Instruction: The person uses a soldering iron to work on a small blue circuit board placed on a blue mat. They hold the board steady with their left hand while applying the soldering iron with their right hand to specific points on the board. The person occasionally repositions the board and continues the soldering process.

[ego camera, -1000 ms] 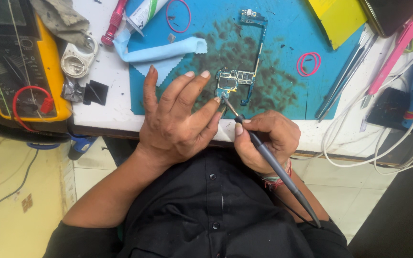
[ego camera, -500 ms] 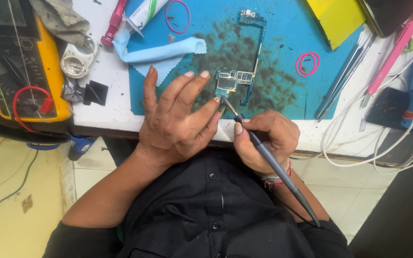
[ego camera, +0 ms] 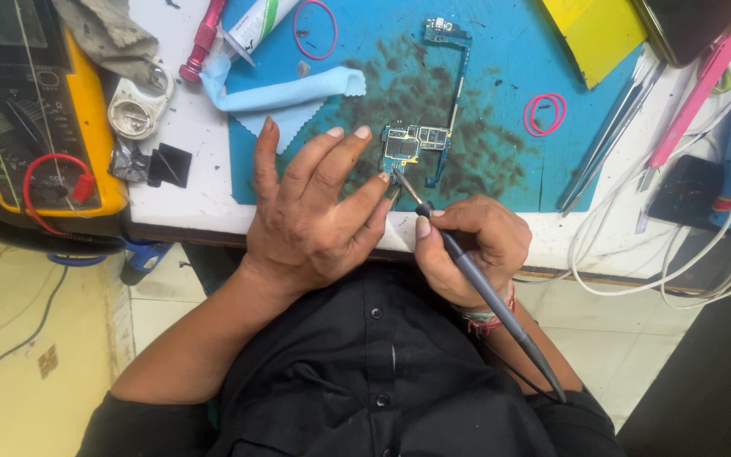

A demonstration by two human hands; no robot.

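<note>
A: The right hand is clamped pen-fashion around a dark soldering iron, its tip down at the near corner of the green circuit board. The left hand grips nothing; it lies spread, fingers apart, with the fingertips pressing the board's near edge to pin it.

B: So the left fingertips sit right beside the tip?

A: Touching close, as far as the view shows; the contact point itself is half hidden by the fingers, so it is hard to say which pad the tip meets. The likeliest trouble is a burn on the left forefinger if the tip skids sideways.

B: And the board?

A: It lies on the blue mat, near the table edge closest to the person. It is held by finger pressure alone, so a firm push could swing it and drag solder across neighbouring pads.

B: Anything further out?

A: The iron's cord trails back over the black shirt; a snag there could jerk the tip. The blue cloth lies just beyond the left hand, near enough to scorch if the iron is set down carelessly. The tweezers and white cables on the right stay well apart.
</note>
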